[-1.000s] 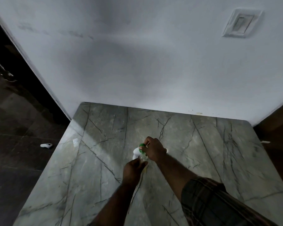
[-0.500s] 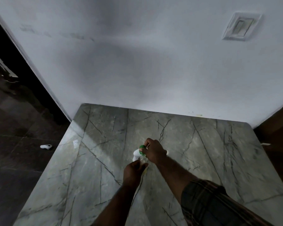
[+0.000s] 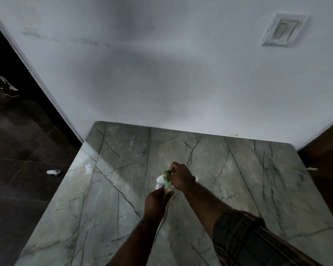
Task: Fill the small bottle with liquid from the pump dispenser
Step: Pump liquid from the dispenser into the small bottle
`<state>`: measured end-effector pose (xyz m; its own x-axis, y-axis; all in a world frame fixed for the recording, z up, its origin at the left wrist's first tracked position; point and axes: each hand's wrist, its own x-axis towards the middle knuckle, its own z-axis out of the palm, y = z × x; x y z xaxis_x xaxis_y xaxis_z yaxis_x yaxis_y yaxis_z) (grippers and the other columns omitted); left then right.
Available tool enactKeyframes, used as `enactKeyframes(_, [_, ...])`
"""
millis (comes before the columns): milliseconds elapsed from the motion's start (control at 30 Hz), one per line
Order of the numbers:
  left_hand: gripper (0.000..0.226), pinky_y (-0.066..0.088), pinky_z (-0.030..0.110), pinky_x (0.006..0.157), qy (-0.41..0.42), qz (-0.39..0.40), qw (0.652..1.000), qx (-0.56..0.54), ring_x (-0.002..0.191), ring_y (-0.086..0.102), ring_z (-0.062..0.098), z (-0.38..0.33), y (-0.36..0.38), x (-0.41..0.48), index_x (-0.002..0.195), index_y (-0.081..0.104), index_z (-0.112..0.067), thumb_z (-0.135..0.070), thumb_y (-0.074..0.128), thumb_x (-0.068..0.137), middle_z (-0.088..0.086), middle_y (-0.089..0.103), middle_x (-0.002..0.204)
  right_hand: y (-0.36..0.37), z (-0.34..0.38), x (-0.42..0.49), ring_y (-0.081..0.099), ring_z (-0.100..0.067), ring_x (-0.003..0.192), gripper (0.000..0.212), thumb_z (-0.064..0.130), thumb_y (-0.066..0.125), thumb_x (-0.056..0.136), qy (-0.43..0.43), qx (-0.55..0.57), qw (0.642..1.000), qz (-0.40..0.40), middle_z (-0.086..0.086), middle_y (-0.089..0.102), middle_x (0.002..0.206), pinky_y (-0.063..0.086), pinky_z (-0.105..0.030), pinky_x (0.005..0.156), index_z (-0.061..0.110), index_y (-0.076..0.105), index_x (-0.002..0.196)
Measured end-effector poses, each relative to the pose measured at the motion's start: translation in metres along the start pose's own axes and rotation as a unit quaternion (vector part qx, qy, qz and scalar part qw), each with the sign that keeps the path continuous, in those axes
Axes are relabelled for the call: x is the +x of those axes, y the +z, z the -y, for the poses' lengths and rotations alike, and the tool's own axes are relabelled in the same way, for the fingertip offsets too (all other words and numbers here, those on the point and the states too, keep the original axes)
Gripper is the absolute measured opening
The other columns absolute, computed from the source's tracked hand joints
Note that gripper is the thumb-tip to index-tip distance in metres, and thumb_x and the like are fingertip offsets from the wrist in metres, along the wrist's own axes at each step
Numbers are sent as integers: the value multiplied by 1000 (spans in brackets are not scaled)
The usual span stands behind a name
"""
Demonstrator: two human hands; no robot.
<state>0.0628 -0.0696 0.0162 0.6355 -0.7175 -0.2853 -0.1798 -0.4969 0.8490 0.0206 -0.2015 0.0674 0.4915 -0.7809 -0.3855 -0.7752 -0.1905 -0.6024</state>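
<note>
Two hands meet at the lower centre of the frame, just above the table top. The small bottle (image 3: 168, 187), clear-walled, sits between them, its lower part covered by the left hand (image 3: 156, 202), whose fingers are curled round it. Its fill level cannot be told. Touching it from above and to the left is the pump dispenser (image 3: 160, 181), a white body with a green part at the top. The right hand (image 3: 181, 177) rests over the pump head with its fingers curled down around it; the fingertips are hidden. Any label or lettering on either container is too small and dim to read.

Both containers are at the middle of the grey-green veined marble table (image 3: 248, 169). A plaid sleeve (image 3: 246, 239) covers the right upper forearm at lower right. A small pale scrap (image 3: 88, 167) lies near the table's left edge. On the dark floor, left of the table, lies a small white object (image 3: 53, 172). A white wall (image 3: 161, 73) stands behind, with a switch plate (image 3: 283, 30) at upper right.
</note>
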Motion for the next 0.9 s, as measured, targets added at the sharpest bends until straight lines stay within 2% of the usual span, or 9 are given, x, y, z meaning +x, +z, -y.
enactKeyframes(100, [15, 45, 18, 65, 5, 0, 1000, 5, 67, 63, 3, 0, 0, 0, 90, 73, -22, -37, 69, 87, -10, 67, 71, -2, 1, 4, 62, -23, 88, 29, 44, 74, 76, -1, -9, 1000, 10, -1, 62, 95, 52, -51, 90, 31, 48, 70])
enactKeyframes(267, [17, 40, 11, 61, 17, 0, 999, 27, 64, 57, -4, -1, -3, 2, 93, 73, -24, -39, 68, 88, -15, 62, 71, -5, 3, 3, 62, -24, 88, 29, 44, 73, 77, 2, -10, 1000, 4, -2, 61, 97, 51, -51, 90, 31, 48, 70])
enactKeyframes(567, [13, 45, 20, 64, 16, -4, 1000, 8, 65, 61, 3, 1, -2, 0, 88, 73, -23, -35, 70, 86, -11, 65, 68, -6, 5, -4, 61, -23, 90, 30, 43, 72, 80, 0, -13, 1000, 0, -1, 59, 99, 50, -50, 91, 31, 46, 72])
enactKeyframes(900, [20, 40, 12, 59, 7, -4, 1000, 11, 60, 58, -1, 3, 1, 1, 86, 72, -18, -38, 70, 86, -11, 62, 64, -6, 4, -10, 60, -25, 96, 29, 41, 73, 80, -7, -3, 1000, -2, 0, 55, 98, 49, -51, 94, 32, 46, 74])
